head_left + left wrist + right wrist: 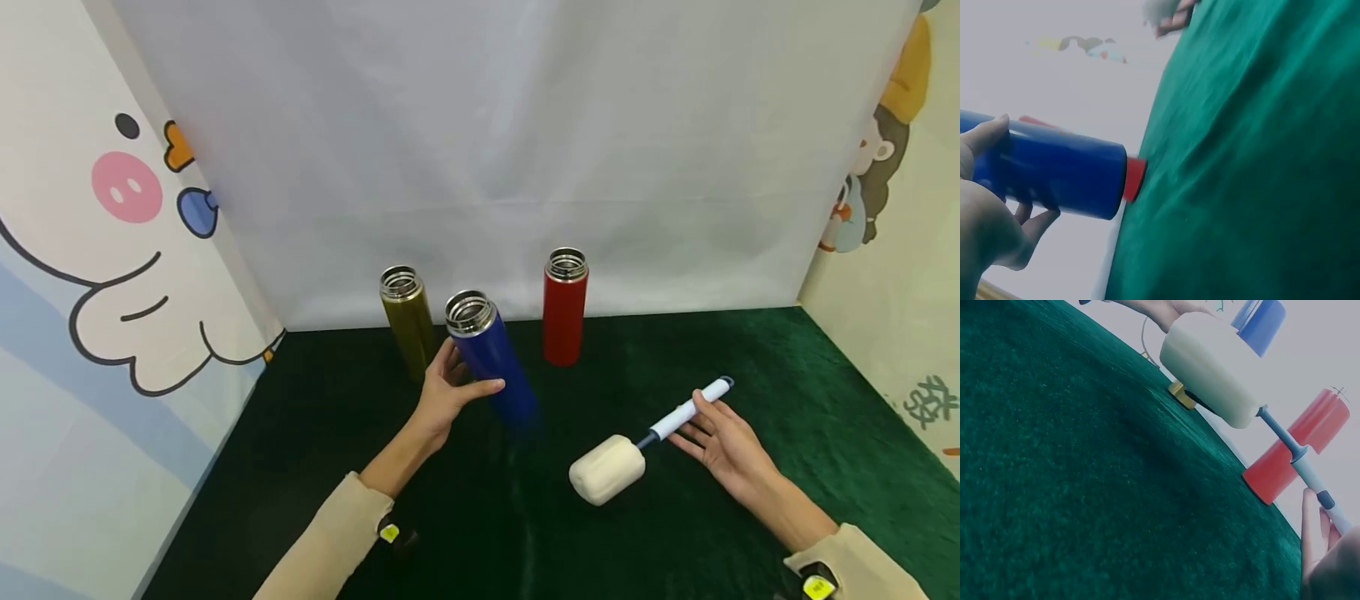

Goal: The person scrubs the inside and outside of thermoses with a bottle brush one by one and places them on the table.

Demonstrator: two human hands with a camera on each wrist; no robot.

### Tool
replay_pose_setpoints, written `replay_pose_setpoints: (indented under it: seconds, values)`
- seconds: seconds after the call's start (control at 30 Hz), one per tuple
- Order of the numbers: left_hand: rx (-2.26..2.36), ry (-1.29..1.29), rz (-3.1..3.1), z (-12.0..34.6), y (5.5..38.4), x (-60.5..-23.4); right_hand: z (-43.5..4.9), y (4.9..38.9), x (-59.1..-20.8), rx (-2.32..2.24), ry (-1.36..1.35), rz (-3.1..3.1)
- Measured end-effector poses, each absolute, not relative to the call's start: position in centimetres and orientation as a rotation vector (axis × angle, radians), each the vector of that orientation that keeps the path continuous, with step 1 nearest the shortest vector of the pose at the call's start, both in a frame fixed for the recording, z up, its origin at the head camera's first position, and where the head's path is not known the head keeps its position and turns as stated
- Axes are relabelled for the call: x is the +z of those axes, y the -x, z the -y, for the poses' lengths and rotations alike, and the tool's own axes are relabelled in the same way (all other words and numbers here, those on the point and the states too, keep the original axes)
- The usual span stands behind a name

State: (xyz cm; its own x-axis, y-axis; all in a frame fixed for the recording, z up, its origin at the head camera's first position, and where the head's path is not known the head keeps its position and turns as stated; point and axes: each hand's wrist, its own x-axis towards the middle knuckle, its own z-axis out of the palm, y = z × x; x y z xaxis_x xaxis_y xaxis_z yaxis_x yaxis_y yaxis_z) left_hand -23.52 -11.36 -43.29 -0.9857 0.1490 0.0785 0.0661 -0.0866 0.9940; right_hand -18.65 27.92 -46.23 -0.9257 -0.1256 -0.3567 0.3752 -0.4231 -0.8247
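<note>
My left hand (442, 396) grips a blue bottle (495, 367) round its side. The bottle is lidless and tilted, its steel mouth leaning left; in the left wrist view its base (1116, 181) hangs off the green cloth. My right hand (723, 442) pinches the white handle (686, 414) of a sponge bottle brush. Its thick cream sponge head (607, 469) points down and left, held above the cloth. In the right wrist view the sponge head (1210, 369) appears in front of part of the left hand.
An olive-gold bottle (408, 325) stands behind the left hand, and a red bottle (566, 308) stands upright farther back; both are lidless. Dark green cloth (637, 550) covers the table. A pale curtain (487, 125) hangs behind, with cartoon-printed walls at both sides.
</note>
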Motion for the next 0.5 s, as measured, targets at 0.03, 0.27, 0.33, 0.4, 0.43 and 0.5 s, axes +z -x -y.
replay_pose_setpoints:
  seconds: [0.03,0.27,0.33,0.4,0.43,0.5]
  values:
    - [2.251,-0.26,-2.129,11.4,24.0,-43.1,-28.0,18.6,-46.2,-2.397,-0.356,-1.476]
    - [2.241,-0.218,-2.339,10.8,26.8,-42.5,-29.0,18.5,-46.2,-2.476,-0.335,-1.33]
    - [2.253,-0.184,-2.382,10.5,27.3,-42.6,-29.3,18.5,-46.1,-2.516,-0.315,-1.258]
    - [2.268,-0.163,-2.429,10.3,27.8,-42.8,-29.5,18.6,-46.1,-2.56,-0.289,-1.178]
    - [2.275,-0.157,-2.452,10.2,28.0,-43.0,-29.6,18.6,-46.1,-2.579,-0.279,-1.139]
    - [2.289,-0.145,-2.494,10.1,28.3,-43.4,-29.7,18.6,-46.2,-2.615,-0.254,-1.065]
